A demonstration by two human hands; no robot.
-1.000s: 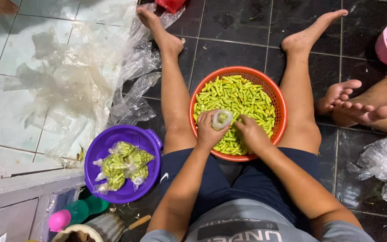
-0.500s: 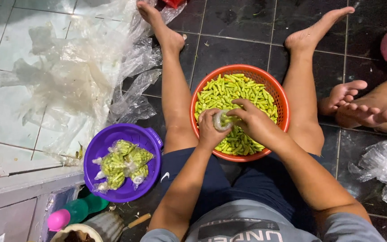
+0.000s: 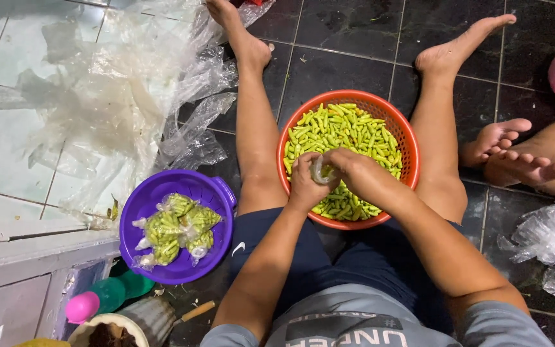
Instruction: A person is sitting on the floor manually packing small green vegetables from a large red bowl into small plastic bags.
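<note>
We are sitting on the floor (image 3: 354, 38), our left hand (image 3: 306, 183) and right hand (image 3: 352, 168) both gripping a small clear bag (image 3: 322, 171) over the orange basket (image 3: 411, 146). Beside our left leg, the purple basket (image 3: 141, 204) is holding a few filled packets (image 3: 173, 229). Many green chillies (image 3: 345, 135) are waiting loose, so most packing looks undone. Beyond, empty plastic bags (image 3: 110, 96) are lying heaped.

Seated with both legs spread wide and bare feet pointing away. Both forearms reaching forward and inward, meeting between the thighs. Left hand (image 3: 304, 182) curled, knuckles up, fingers (image 3: 309, 162) pinched together. Right hand (image 3: 349, 168) just beside it, touching, wrist bent inward, fingers (image 3: 330, 159) closed against those of the left. Elbows bent, upper arms close to the torso, short grey sleeves at the shoulders.
</note>
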